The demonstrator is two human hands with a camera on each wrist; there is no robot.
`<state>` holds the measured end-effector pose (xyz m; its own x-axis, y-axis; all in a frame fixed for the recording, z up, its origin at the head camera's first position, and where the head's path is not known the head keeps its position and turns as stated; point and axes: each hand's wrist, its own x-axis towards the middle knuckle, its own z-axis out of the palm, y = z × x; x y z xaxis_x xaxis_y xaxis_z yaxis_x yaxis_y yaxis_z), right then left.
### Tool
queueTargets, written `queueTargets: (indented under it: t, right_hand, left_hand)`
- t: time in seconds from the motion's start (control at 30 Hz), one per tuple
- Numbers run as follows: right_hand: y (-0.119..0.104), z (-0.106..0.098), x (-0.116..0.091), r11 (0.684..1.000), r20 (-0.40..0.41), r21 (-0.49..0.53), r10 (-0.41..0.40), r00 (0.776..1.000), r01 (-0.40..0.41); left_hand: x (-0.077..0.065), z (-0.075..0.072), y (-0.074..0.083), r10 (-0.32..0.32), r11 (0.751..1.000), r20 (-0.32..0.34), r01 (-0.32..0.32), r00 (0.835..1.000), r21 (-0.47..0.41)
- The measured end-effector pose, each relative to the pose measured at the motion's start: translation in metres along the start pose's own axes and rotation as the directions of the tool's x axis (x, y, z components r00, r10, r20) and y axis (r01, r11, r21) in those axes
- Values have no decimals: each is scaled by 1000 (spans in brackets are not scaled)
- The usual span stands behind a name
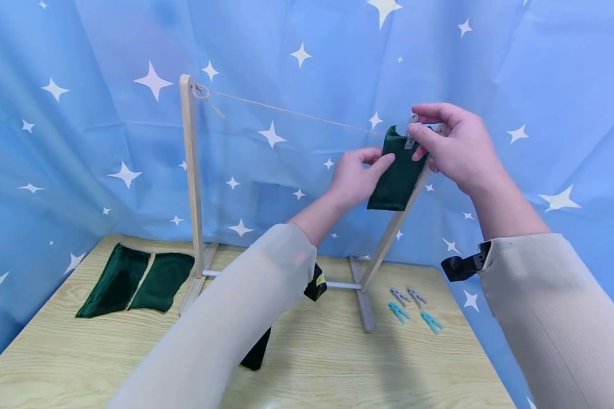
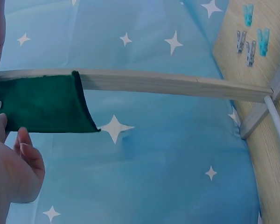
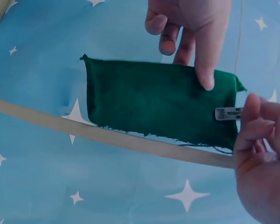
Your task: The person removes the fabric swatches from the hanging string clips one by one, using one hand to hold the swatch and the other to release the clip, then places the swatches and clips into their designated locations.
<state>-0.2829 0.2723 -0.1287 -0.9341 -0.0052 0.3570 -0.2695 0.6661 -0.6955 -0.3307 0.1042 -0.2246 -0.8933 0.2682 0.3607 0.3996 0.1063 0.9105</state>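
A green velvety cloth hangs at the right end of a thin string. My left hand pinches the cloth's left edge, its thumb lying on the front face, as the right wrist view also shows. At the top edge, my right hand pinches a grey clothespin between thumb and fingers. The clothespin's tip overlaps the upper part of the cloth. Fingers partly hide the string there, so whether the clothespin grips it cannot be made out.
Wooden posts, left and right, carry the string; a white rod joins their feet. Two green cloths lie at left, and a dark piece shows beside my left sleeve. Grey clothespins and blue clothespins lie at right.
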Motion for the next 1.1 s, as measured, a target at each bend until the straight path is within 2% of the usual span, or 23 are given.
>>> queueTargets:
  t: [0.13, 0.27, 0.47, 0.6, 0.7, 0.8, 1.0, 1.1]
  right_hand:
    - [-4, -4, -1, 1000, -10, -14, 6, 1000, -6]
    - [-7, -6, -4, 997, -37, -74, 11, 999, -14]
    - [-9, -2, -9, 985, -119, -171, -32, 992, 12]
    - [-9, 2, -13, 976, -175, -215, -51, 983, 12]
    - [-9, 6, -18, 978, -228, -206, -75, 971, 27]
    - [-9, 6, -20, 985, -289, -165, -94, 953, 47]
    - [-10, 2, -26, 993, -396, -86, -108, 912, 80]
    - [-10, 0, -31, 995, -429, -51, -102, 898, 89]
  left_hand:
    - [-1, 0, 6, 38, 999, -23, -38, 999, 8]
    - [-3, -2, 10, 53, 999, -17, -53, 998, 4]
    - [-8, -6, 14, -2, 995, 28, 5, 1000, -95]
    - [-13, -9, 16, -43, 978, 91, 61, 995, -197]
    - [-16, -11, 18, -61, 961, 143, 97, 988, -260]
    - [-20, -14, 21, -74, 952, 178, 122, 981, -282]
    - [-32, -21, 24, -61, 942, 231, 133, 971, -308]
    - [-39, -24, 24, -40, 928, 253, 129, 967, -349]
